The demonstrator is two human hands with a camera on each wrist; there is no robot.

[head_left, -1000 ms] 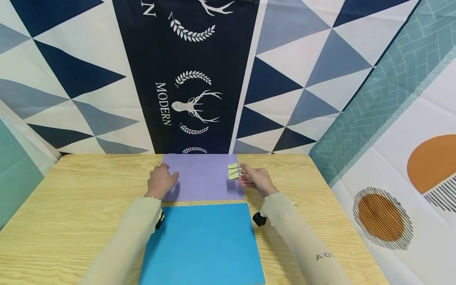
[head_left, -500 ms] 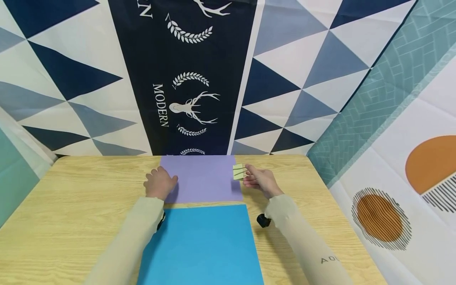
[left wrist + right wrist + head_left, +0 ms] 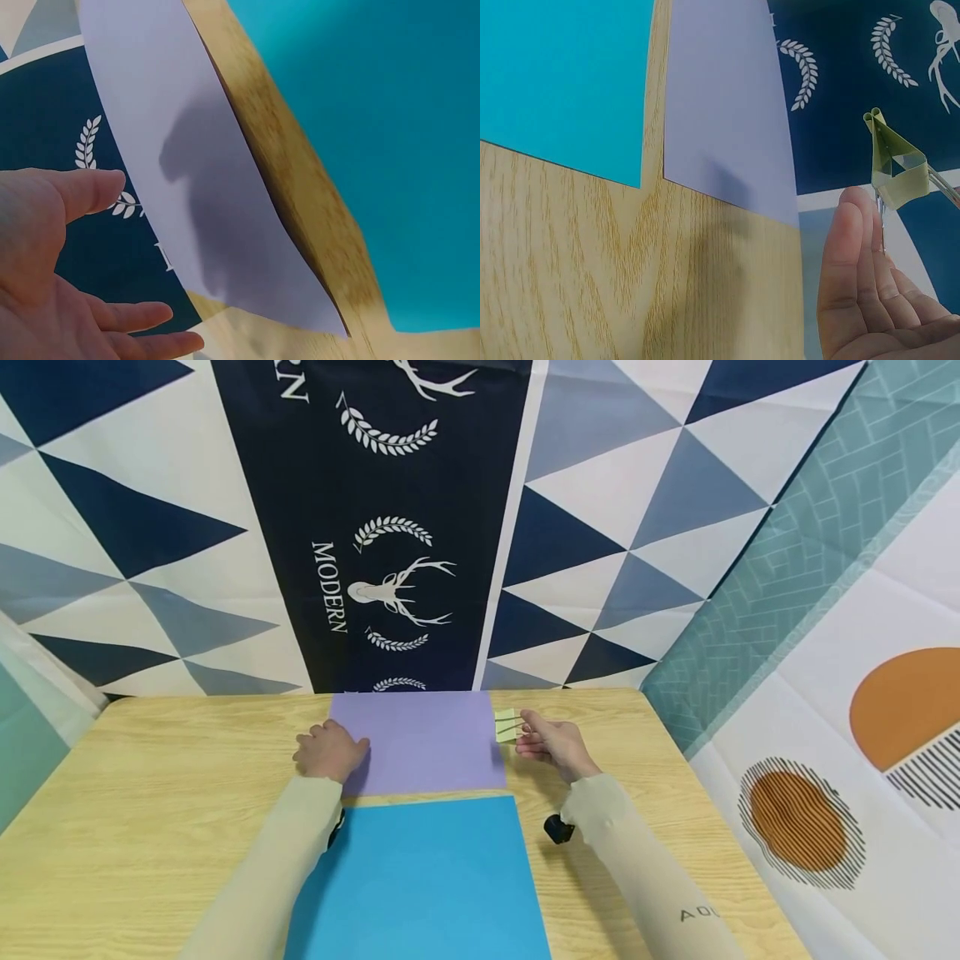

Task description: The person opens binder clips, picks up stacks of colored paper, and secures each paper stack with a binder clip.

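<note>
A yellow-green binder clip [image 3: 506, 727] is held by its wire handles in my right hand [image 3: 553, 746]. In the right wrist view the clip [image 3: 909, 184] points away from the fingers, its two rolled lips close together. It hangs just off the right edge of the purple sheet [image 3: 423, 739], which lies at the back of the table. Over that sheet's left edge hovers my left hand [image 3: 327, 752], with nothing in it. In the left wrist view its thumb and fingers are spread, and a hand-shaped shadow falls on the purple sheet [image 3: 150, 67].
A large blue sheet [image 3: 420, 877] lies in front of the purple one, a strip of wood showing between them. The light wood table [image 3: 150, 818] ends at a patterned cloth backdrop [image 3: 420, 485]. Another cloth [image 3: 832, 710] hangs along the right side.
My right hand has carried the binder clip a little to the right, from over the purple sheet to beyond its edge. My left hand has shifted slightly left. The head view has moved slightly.
</note>
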